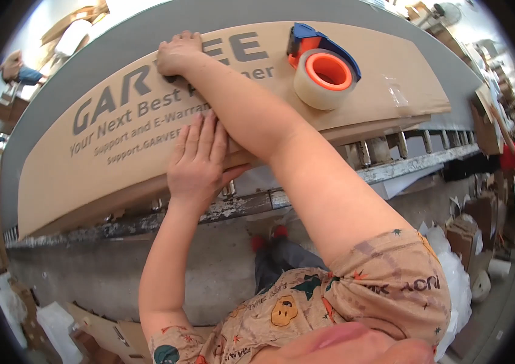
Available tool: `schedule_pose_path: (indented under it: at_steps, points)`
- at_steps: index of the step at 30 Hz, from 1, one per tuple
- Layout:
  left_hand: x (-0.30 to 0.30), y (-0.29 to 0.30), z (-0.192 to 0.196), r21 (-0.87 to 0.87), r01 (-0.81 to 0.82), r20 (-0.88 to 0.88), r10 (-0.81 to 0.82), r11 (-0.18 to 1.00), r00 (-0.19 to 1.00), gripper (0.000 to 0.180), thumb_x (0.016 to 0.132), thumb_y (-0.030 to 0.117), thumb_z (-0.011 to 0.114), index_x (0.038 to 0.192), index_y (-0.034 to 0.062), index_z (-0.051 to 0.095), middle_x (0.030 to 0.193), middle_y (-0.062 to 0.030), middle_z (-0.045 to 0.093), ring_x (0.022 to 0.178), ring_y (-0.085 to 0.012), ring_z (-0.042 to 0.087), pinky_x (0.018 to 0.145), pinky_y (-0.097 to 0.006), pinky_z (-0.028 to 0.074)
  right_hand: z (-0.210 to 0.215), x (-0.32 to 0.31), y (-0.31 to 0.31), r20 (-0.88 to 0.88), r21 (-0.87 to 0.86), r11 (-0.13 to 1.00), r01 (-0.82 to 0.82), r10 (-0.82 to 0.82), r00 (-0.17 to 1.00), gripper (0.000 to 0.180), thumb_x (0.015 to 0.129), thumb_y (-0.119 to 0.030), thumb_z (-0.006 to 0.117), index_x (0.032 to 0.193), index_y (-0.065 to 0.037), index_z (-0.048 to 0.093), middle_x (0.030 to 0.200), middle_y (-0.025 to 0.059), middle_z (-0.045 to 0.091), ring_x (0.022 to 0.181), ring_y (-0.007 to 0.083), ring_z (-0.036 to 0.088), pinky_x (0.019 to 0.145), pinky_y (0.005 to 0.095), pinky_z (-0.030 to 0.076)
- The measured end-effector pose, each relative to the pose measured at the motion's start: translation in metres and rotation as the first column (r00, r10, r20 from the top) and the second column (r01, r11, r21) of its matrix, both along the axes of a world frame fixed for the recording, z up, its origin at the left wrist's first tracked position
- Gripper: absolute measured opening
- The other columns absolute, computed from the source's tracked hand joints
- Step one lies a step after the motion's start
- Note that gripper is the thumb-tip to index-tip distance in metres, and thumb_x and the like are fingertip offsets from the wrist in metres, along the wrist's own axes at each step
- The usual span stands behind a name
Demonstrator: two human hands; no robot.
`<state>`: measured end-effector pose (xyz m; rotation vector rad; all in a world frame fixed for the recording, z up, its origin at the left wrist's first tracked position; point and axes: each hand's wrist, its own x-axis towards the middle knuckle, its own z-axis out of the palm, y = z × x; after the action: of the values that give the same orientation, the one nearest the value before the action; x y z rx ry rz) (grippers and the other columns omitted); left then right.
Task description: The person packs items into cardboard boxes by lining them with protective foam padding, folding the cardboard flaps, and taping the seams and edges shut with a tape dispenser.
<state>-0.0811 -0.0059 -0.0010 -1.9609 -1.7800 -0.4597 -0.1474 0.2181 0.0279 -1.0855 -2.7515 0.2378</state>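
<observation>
- Warehouse-type room w/ a grey bench point(57, 97) running across the view; cardboard scraps and plastic wrap on the floor below.
- Flat cardboard box point(87, 164) lies lengthwise on the bench, near edge overhanging a worn metal rail point(403, 165); dark print on its top face.
- Left hand point(200, 161) spread flat, palm down on the box's near edge, fingers together and pointing away, holding nothing.
- Right hand point(178, 53) reaches across over the left forearm to the far edge of the box, fingers curled down and pressing; can't tell if anything is pinched under them.
- Tape dispenser point(323, 65), blue and orange w/ a clear roll, sits on the box to the right, well apart from both hands.
- Clear tape strip point(398, 94) already on the box's right end.
- To press well, I'd judge: keep left palm flat so the box doesn't slide, push evenly along the far edge, weight over the bench not the overhang.
- Another person in red point(512, 159) far right, apart.
</observation>
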Motion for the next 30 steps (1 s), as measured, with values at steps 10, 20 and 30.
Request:
schedule_pose_path:
  at_steps: [10, 20, 30]
  points:
    - [-0.013, -0.015, -0.011, 0.169, -0.009, -0.075, 0.022, 0.986, 0.997, 0.071, 0.077, 0.06, 0.062, 0.122, 0.0049, 0.056, 0.124, -0.0119, 0.058, 0.118, -0.0286, 0.053, 0.103, -0.042, 0.04, 0.111, 0.225, -0.071, -0.688, -0.152, 0.985, -0.087, -0.043, 0.724, 0.015, 0.088, -0.019, 0.066, 0.095, -0.005, 0.068, 0.091, 0.0031, 0.068, 0.08, 0.0104, 0.064, 0.068, 0.029, 0.053]
    - [-0.016, -0.007, -0.015, 0.228, 0.019, -0.114, 0.008, 0.974, 0.993, 0.065, 0.077, 0.059, 0.061, 0.122, 0.0124, 0.056, 0.122, -0.0099, 0.058, 0.114, -0.0281, 0.054, 0.098, -0.042, 0.042, 0.086, 0.276, 0.049, 0.202, -0.819, 0.526, 0.23, -0.111, 0.973, 0.038, 0.08, -0.038, 0.062, 0.099, -0.006, 0.06, 0.081, 0.0084, 0.062, 0.061, 0.0169, 0.064, 0.042, 0.0276, 0.044]
    - [-0.03, -0.005, -0.023, 0.361, 0.106, -0.091, -0.078, 0.927, 0.993, 0.055, 0.081, 0.059, 0.056, 0.122, 0.0214, 0.058, 0.115, -0.0086, 0.06, 0.107, -0.0269, 0.058, 0.092, -0.04, 0.045, 0.065, 0.381, -0.086, -0.202, -0.901, 0.385, 0.201, -0.781, 0.591, 0.045, 0.087, -0.036, 0.061, 0.122, -0.007, 0.055, 0.109, 0.0104, 0.063, 0.091, 0.0233, 0.065, 0.071, 0.0404, 0.056]
